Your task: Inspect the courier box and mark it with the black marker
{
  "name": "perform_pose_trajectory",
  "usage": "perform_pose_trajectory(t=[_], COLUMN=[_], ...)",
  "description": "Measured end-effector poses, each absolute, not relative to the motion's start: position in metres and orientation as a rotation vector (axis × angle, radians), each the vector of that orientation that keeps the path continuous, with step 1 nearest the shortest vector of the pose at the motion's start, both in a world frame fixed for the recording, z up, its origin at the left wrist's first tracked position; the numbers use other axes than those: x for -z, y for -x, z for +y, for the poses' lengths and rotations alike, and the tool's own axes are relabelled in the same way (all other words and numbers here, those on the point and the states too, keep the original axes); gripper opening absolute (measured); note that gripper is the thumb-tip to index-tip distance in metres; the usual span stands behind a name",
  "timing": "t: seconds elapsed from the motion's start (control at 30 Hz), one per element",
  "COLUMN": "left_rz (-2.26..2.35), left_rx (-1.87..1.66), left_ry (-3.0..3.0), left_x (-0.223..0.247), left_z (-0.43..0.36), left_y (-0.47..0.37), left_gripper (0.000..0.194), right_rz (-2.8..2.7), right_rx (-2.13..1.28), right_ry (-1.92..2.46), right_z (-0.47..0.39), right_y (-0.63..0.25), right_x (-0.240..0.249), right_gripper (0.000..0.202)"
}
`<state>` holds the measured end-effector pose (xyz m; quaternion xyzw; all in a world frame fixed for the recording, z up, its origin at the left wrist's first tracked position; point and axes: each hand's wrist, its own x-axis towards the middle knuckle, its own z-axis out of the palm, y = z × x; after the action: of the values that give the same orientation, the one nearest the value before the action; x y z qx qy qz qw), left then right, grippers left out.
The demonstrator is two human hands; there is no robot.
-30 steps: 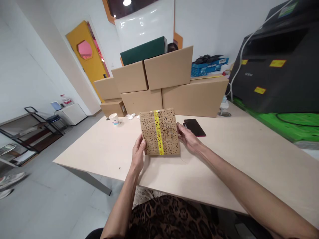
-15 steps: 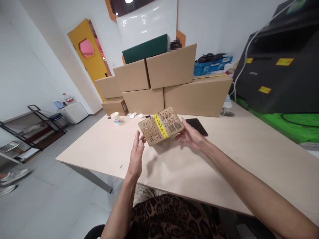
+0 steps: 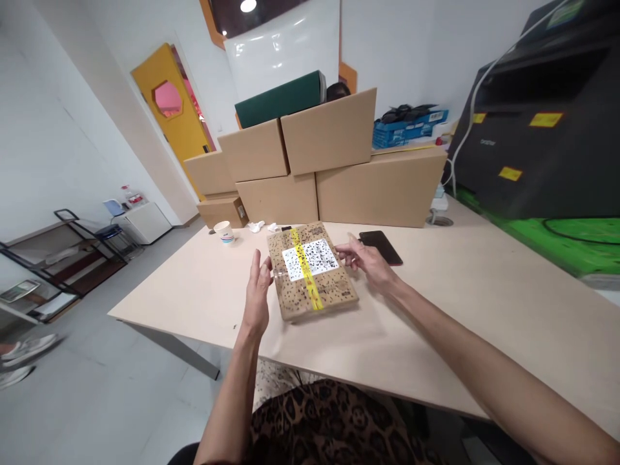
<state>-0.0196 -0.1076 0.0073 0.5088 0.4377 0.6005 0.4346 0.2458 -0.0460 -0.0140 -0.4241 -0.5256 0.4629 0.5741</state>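
Note:
A flat brown cardboard package (image 3: 290,300) with dark speckles, a white label and a strip of yellow tape is between my hands, low over the table (image 3: 194,284). At its left edge is my left hand (image 3: 258,294), upright, with fingertips touching the side. My right hand (image 3: 371,261) has its fingers bent against the package's right edge. Whether the package rests fully on the table cannot be told. Just beyond my right hand lies a black phone-like slab (image 3: 382,247).
Large cardboard boxes (image 3: 368,190) are stacked along the back, topped by a green box (image 3: 281,100); part of a person's head shows behind. A paper cup (image 3: 224,232) and crumpled tissues (image 3: 256,227) stand back left. A black machine (image 3: 527,148) is at right.
The package has tipped from its narrower side to show its broad labelled face and has come lower. My right hand has shifted slightly left along with it.

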Motion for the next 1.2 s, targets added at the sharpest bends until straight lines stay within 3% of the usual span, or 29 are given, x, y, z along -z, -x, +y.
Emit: perform_pose_trajectory(t=[0.3, 0.57, 0.7, 0.8, 0.97, 1.2], left_rz=[1.122, 0.979, 0.778, 0.872, 1.098, 1.052], left_rx=[-1.331, -1.449, -1.498, -1.517, -1.336, -1.285], left_ry=[-1.190, -1.521, -1.555, -1.494, -1.347, -1.748], left_x=[0.037, 0.018, 0.007, 0.014, 0.038, 0.046], left_z=[-0.126, -0.159, -0.161, -0.154, -0.142, -0.147], left_y=[0.019, 0.022, 0.002, -0.014, -0.022, -0.016], left_gripper=[0.087, 0.084, 0.086, 0.091, 0.098, 0.072], right_rz=[-1.156, -0.954, -0.941, -0.955, -0.940, -0.923], right_rx=[-1.451, -1.570, -1.640, -1.634, -1.551, -1.538], right_ry=[1.083, 1.041, 1.047, 1.000, 0.905, 0.757], right_z=[-0.045, -0.052, -0.047, -0.041, -0.037, -0.047], right_y=[-0.241, -0.237, -0.236, -0.238, -0.245, -0.231], right_x=[0.023, 0.015, 0.030, 0.043, 0.046, 0.032], right_gripper=[0.056, 0.057, 0.035, 0.019, 0.022, 0.034])
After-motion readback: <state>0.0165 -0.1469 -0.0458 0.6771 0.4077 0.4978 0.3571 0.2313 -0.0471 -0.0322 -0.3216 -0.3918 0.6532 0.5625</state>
